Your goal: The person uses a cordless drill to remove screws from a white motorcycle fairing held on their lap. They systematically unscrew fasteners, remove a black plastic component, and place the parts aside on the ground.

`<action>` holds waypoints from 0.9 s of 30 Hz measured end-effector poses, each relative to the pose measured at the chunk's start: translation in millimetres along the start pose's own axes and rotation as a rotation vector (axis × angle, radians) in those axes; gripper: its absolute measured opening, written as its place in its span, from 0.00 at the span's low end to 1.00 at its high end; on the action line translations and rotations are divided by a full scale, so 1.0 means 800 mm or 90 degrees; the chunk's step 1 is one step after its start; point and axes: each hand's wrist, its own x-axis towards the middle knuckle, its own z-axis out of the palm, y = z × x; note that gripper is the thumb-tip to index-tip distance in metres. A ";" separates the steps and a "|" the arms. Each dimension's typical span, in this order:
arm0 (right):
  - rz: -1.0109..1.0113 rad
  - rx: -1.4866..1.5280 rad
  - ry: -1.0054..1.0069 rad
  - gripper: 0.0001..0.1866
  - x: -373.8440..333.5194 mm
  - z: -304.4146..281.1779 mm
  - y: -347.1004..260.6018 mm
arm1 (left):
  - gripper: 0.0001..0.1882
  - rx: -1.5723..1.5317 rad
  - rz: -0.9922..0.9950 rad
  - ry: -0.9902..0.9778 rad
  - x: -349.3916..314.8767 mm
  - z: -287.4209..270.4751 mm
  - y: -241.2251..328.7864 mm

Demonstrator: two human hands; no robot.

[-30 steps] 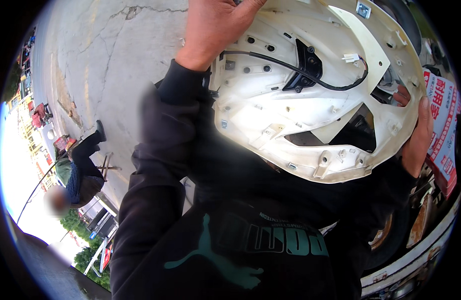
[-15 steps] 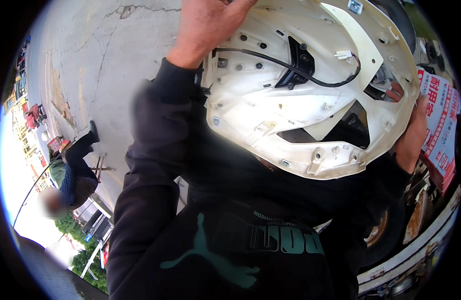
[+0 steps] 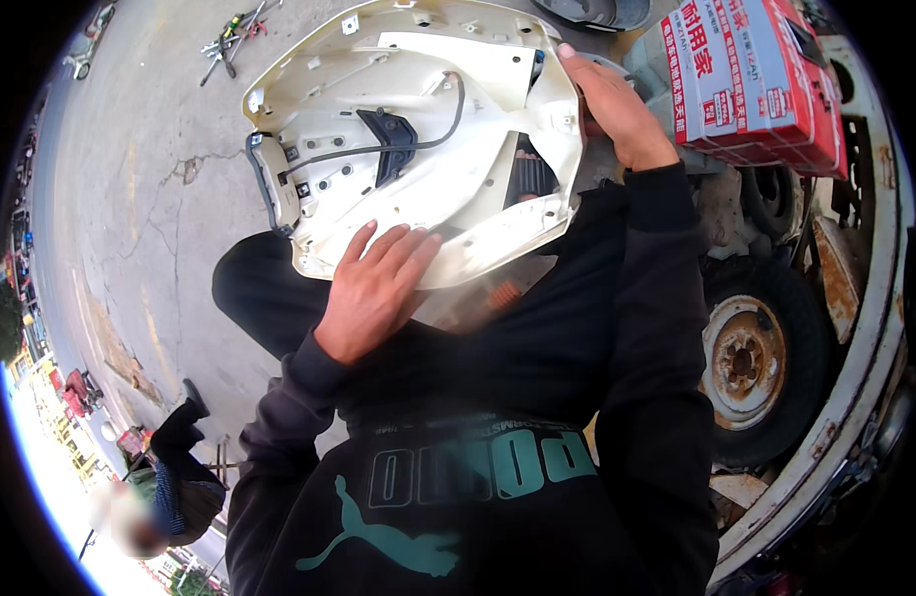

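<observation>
A white plastic scooter fairing panel rests over my lap with its ribbed inner side up. A black bracket and a dark cable sit on that inner side, and a grey-and-black lamp-like part is at its left end. My left hand lies on the near edge of the panel, its fingers stretched out over the surface. At the right edge, my right hand grips the rim, thumb on top and the other fingers mostly hidden below.
A red-and-white box stands at the right, above a rusty wheel and a worn white metal frame. Several hand tools lie on the concrete floor at the far left. Another person is at the lower left.
The fairing panel has moved left and down onto my lap. My left hand has gone from its far left edge to its near edge; my right hand has shifted farther up the right rim.
</observation>
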 end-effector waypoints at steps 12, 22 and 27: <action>-0.051 0.212 0.002 0.28 -0.010 -0.008 0.011 | 0.12 -0.347 -0.088 -0.071 0.040 -0.106 -0.049; -0.030 0.228 -0.004 0.29 0.016 0.003 0.017 | 0.16 -0.404 -0.151 -0.134 0.071 -0.118 -0.082; -0.096 0.196 0.087 0.32 -0.050 -0.024 -0.004 | 0.13 -0.419 -0.177 -0.148 0.059 -0.097 -0.062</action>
